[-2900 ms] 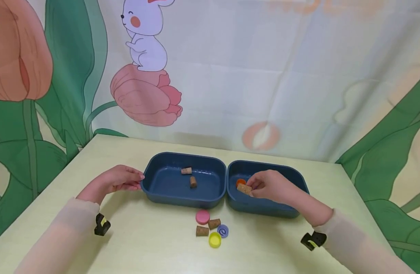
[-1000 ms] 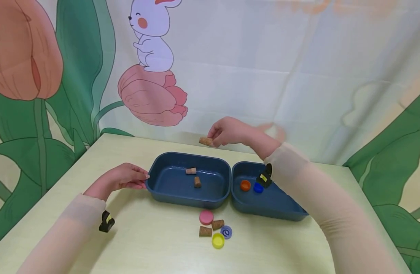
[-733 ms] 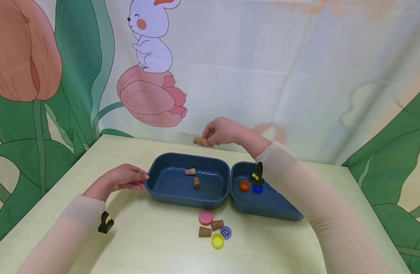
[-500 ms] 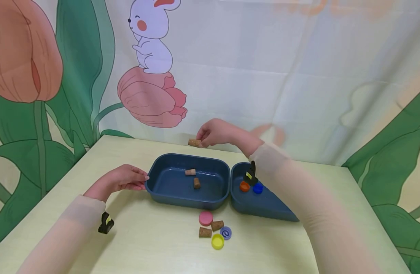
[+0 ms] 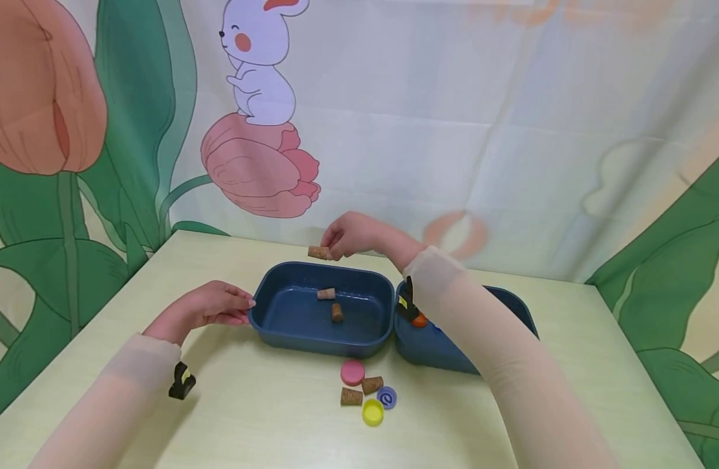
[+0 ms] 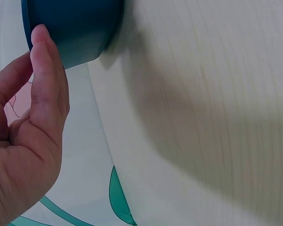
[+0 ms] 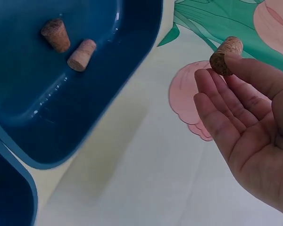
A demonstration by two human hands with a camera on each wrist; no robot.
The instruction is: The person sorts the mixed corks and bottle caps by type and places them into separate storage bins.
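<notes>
My right hand (image 5: pixel 350 234) pinches a cork (image 5: pixel 318 252) between thumb and fingers, above the back rim of the left blue tray (image 5: pixel 312 341). In the right wrist view the cork (image 7: pixel 226 55) stands out from the fingertips of the right hand (image 7: pixel 254 127). Two corks (image 5: pixel 326 294) (image 5: pixel 337 312) lie inside that tray. My left hand (image 5: pixel 210 305) touches the tray's left end, and the left wrist view shows the left hand (image 6: pixel 37 122) with fingers fairly straight against the tray wall (image 6: pixel 80 42). The right sleeve hides part of the right blue tray (image 5: pixel 426 348).
An orange cap (image 5: pixel 420 320) shows in the right tray, with a sliver of blue beside it. In front of the trays lie a pink cap (image 5: pixel 353 372), a purple cap (image 5: pixel 387 397), a yellow cap (image 5: pixel 372 412) and two corks (image 5: pixel 372 385) (image 5: pixel 351 397). A printed cloth (image 5: pixel 394 130) hangs behind.
My right hand has lifted the cork out of the right tray and carried it left, behind the left tray, lowering slightly of late. The left hand stays at the left tray's end.
</notes>
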